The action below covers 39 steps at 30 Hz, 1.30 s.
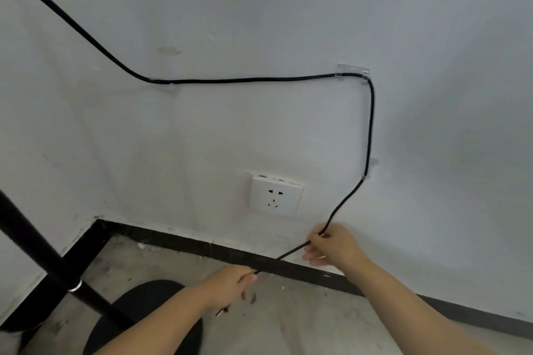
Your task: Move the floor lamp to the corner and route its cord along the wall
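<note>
The black lamp cord (248, 80) runs from the upper left down along the white wall, passes through clear clips (352, 70), turns down through a lower clip (368, 170) and slants to my hands. My right hand (331, 245) pinches the cord below the lower clip, near the baseboard. My left hand (230, 285) grips the cord's end; metal plug prongs (220, 312) stick out beneath it. The lamp's black pole (31, 245) stands tilted across the lower left, by the corner. Its round black base (138, 305) lies on the floor, partly hidden by my left forearm.
A white wall socket (276, 195) sits on the wall just left of my right hand, above the black baseboard (202, 246). The floor (288, 320) is bare grey concrete with dirt marks. The room corner (98, 220) is at the left.
</note>
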Each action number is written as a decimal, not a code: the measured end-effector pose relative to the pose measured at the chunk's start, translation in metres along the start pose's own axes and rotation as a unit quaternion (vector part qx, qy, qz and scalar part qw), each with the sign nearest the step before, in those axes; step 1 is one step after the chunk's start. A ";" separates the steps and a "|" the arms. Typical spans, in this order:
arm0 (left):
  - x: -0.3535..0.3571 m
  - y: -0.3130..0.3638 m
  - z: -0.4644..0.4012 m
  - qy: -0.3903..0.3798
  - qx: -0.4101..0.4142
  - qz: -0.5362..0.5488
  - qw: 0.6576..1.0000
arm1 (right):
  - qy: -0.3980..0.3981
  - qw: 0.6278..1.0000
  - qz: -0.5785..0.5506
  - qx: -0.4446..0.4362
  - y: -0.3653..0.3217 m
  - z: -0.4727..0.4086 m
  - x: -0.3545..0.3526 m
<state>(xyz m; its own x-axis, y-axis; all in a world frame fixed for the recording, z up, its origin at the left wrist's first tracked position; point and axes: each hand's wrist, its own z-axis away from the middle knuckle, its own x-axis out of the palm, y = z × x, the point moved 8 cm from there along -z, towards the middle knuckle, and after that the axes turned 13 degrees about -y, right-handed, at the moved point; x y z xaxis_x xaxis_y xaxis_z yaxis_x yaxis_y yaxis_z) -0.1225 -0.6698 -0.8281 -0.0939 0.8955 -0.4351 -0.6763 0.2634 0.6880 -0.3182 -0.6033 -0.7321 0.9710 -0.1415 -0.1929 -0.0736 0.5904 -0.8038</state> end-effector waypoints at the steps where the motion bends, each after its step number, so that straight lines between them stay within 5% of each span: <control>1: -0.003 -0.010 0.000 0.007 -0.008 0.021 1.000 | 0.012 1.000 -0.008 0.003 0.000 -0.006 0.000; 11: -0.023 -0.013 -0.033 0.108 -0.053 0.171 0.978 | 0.043 0.990 -0.134 0.015 0.032 -0.038 0.016; 22: -0.021 0.008 -0.059 0.150 0.004 0.336 0.930 | 0.159 0.987 0.011 -0.013 0.038 -0.013 -0.013; 26: -0.021 0.012 -0.058 0.128 0.041 0.483 0.865 | 0.189 0.980 0.055 0.020 0.056 -0.004 -0.036; 30: -0.005 0.013 -0.060 0.085 0.040 0.680 0.727 | 0.176 0.976 0.125 0.030 0.057 -0.008 -0.041; 32: 0.000 0.016 -0.059 0.064 0.029 0.721 0.689 | 0.174 0.972 0.156 0.033 0.056 -0.010 -0.043; 36: 0.001 0.008 -0.046 0.074 -0.049 0.658 0.748 | 0.132 0.980 0.136 0.051 0.055 -0.010 -0.049; 39: -0.029 -0.008 -0.016 0.207 -0.090 0.492 0.841 | 0.095 0.987 0.100 0.080 0.051 -0.001 -0.050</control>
<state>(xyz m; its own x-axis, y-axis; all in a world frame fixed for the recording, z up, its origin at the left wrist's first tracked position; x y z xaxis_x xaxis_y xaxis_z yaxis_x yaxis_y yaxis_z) -0.1262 -0.7032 -0.8300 -0.8935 0.4371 0.1027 -0.2190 -0.6240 0.7502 -0.3713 -0.5673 -0.7641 0.8799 -0.1470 -0.4518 -0.2070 0.7373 -0.6430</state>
